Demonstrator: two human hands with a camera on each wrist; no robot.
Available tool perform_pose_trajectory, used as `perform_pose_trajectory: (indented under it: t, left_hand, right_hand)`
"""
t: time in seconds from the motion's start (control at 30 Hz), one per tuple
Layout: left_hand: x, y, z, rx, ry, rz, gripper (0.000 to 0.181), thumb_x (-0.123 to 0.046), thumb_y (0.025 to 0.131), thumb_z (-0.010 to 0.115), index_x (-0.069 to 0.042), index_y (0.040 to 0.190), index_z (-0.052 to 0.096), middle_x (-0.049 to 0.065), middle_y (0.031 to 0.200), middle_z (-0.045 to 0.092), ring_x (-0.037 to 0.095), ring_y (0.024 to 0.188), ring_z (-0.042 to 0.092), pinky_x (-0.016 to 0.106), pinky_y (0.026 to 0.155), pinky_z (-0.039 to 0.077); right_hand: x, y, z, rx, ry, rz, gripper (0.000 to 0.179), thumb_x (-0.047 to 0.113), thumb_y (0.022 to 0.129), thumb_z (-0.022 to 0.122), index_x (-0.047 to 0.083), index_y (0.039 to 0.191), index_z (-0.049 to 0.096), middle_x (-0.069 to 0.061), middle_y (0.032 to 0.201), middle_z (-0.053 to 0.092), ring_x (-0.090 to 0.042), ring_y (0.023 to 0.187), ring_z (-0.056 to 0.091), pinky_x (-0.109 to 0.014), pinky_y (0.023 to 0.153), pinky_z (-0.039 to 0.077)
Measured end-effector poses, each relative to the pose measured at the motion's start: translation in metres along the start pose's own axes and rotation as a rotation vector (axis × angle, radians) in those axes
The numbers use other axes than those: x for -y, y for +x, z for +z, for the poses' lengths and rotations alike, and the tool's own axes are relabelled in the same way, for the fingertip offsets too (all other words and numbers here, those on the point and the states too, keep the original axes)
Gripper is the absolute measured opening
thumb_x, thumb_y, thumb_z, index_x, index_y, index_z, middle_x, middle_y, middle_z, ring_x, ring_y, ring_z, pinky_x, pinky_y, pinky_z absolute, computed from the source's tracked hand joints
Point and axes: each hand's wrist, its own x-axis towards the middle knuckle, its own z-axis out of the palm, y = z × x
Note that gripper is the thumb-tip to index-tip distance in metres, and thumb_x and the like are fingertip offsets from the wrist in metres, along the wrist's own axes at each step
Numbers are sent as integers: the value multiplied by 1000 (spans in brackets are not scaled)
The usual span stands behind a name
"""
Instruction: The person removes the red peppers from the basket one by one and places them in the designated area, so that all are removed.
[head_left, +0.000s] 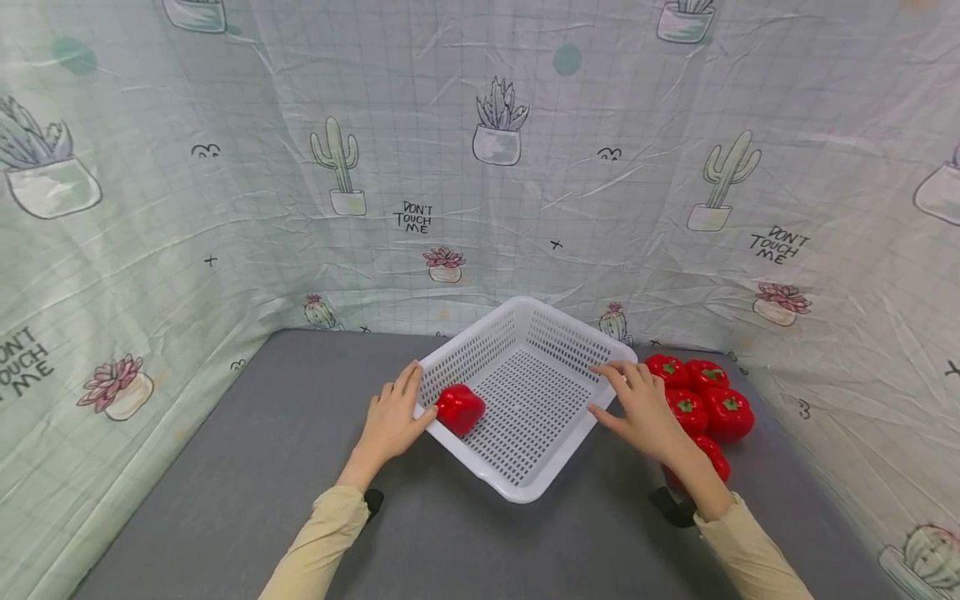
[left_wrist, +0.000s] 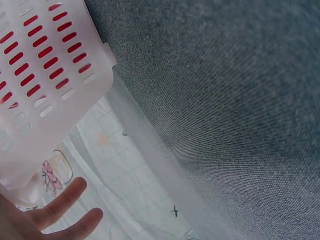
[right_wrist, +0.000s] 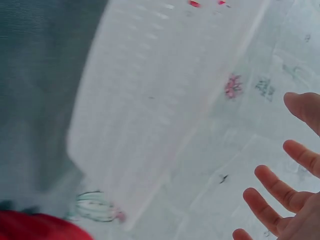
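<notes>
A white plastic basket (head_left: 525, 400) with slotted walls stands at a slant in the middle of the table. One red bell pepper (head_left: 460, 409) lies inside, against its left corner. My left hand (head_left: 390, 421) holds the basket's left rim, thumb over the edge and fingers along the outside; two of those fingers stretch out in the left wrist view. At the right rim my right hand (head_left: 645, 408) hovers with thumb and fingers spread. The right wrist view shows those fingers (right_wrist: 280, 187) apart from the basket wall (right_wrist: 145, 100), holding nothing.
Several red bell peppers (head_left: 729, 414) with green stems are grouped on the grey table (head_left: 225, 467) to the right, partly behind my right forearm. A patterned curtain (head_left: 555, 200) with cactus drawings rises behind the table and along both sides.
</notes>
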Motion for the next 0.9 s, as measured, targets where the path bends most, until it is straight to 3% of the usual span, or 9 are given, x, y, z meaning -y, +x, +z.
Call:
perform_pose_trajectory:
  t: [0.17, 0.43, 0.9]
  left_hand:
    - [0, 2, -1, 11, 0, 1, 67, -36, 82, 52, -5, 137, 32, 12, 142, 33, 36, 107, 47, 55, 84, 41]
    - [-1, 2, -3, 7, 7, -4, 67, -36, 81, 53, -5, 137, 33, 13, 141, 34, 35, 107, 47, 55, 83, 41]
    - [0, 2, -2, 5, 6, 4, 67, -36, 82, 52, -5, 137, 33, 13, 141, 34, 36, 106, 48, 55, 83, 41]
  right_hand:
    - [7, 23, -5, -14, 8, -35, 59, 24, 67, 75, 10, 118, 51, -14, 112, 49, -29, 99, 41, -47, 74, 33]
    - [26, 59, -6, -11, 83, 2, 56, 24, 73, 70, 8, 122, 49, -15, 116, 49, -31, 104, 41, -52, 81, 31]
    - [55, 115, 22, 18, 204, 72, 49, 28, 83, 61, 12, 127, 46, -12, 115, 48, -30, 106, 42, -49, 79, 33]
